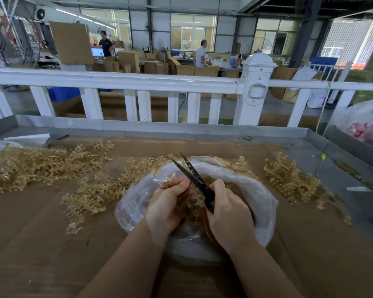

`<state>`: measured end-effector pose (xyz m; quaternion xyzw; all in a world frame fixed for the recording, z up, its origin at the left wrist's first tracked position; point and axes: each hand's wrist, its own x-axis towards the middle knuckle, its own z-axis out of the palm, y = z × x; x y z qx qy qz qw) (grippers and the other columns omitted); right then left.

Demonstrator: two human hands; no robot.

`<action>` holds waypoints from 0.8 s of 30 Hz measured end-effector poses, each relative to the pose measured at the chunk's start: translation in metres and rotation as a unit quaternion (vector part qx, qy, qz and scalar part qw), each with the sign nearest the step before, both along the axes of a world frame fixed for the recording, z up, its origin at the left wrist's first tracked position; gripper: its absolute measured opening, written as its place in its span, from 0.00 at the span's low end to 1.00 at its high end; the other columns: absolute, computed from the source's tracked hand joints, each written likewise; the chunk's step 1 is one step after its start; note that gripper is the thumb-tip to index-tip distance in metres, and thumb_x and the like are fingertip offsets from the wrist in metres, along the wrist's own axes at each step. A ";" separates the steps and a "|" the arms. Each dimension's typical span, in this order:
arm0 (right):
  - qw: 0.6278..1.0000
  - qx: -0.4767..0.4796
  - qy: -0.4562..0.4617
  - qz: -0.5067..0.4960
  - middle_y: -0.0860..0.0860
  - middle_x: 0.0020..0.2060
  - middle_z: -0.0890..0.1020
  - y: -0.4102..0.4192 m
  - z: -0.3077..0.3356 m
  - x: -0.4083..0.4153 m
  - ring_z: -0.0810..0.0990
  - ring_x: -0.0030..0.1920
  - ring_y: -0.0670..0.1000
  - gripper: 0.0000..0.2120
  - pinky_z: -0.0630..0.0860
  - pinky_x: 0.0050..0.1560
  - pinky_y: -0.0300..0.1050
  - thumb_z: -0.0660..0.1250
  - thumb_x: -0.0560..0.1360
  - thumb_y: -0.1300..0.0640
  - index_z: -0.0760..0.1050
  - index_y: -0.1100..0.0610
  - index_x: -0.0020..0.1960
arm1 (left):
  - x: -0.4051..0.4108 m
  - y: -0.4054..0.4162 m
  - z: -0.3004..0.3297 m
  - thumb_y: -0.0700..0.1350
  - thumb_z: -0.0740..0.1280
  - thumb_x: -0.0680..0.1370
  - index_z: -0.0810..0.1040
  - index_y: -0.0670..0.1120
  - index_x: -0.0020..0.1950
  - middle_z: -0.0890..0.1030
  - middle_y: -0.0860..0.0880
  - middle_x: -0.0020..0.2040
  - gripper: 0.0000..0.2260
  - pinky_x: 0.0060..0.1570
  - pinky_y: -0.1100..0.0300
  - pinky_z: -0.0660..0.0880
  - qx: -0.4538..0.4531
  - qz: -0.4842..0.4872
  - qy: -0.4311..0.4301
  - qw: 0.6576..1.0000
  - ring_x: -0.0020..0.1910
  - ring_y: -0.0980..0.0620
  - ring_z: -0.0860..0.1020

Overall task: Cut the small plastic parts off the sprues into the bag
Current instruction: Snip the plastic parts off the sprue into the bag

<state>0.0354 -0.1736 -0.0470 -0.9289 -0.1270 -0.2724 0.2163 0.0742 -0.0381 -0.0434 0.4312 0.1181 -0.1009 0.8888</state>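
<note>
Right hand (pixel 226 214) grips scissors (pixel 194 177), blades parted. Left hand (pixel 168 203) pinches a sprue (pixel 188 168) over the bag (pixel 258 190), near the bench's (pixel 323 147) front edge.

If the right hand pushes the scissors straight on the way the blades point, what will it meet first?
Probably the far rim of the plastic bag: the scissors in the right hand point up-left across it. The sprues lie behind, but depth is unclear.
</note>
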 end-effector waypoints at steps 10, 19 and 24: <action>0.999 -0.044 0.032 0.005 0.51 0.41 0.80 -0.004 0.005 0.003 0.80 0.40 0.51 0.12 0.76 0.39 0.42 0.61 0.78 0.53 0.69 0.57 0.59 | -0.001 -0.003 0.004 0.36 0.70 0.72 0.79 0.40 0.43 0.83 0.41 0.40 0.02 0.49 0.50 0.80 -0.002 0.010 -0.003 1.000 0.41 0.45 0.82; 0.999 -0.043 0.016 -0.006 0.50 0.33 0.80 -0.004 0.004 0.001 0.79 0.32 0.50 0.08 0.70 0.29 0.39 0.67 0.76 0.55 0.73 0.58 0.51 | -0.004 -0.005 0.004 0.33 0.70 0.73 0.78 0.41 0.39 0.82 0.42 0.37 0.05 0.47 0.50 0.80 0.017 0.039 -0.006 0.999 0.37 0.47 0.81; 1.000 0.000 0.010 -0.003 0.48 0.34 0.81 -0.007 0.003 0.001 0.79 0.33 0.48 0.11 0.69 0.32 0.34 0.72 0.71 0.56 0.74 0.57 0.50 | -0.007 -0.004 0.006 0.32 0.70 0.72 0.78 0.41 0.36 0.82 0.43 0.32 0.07 0.28 0.58 0.79 0.035 0.041 -0.021 0.998 0.29 0.49 0.82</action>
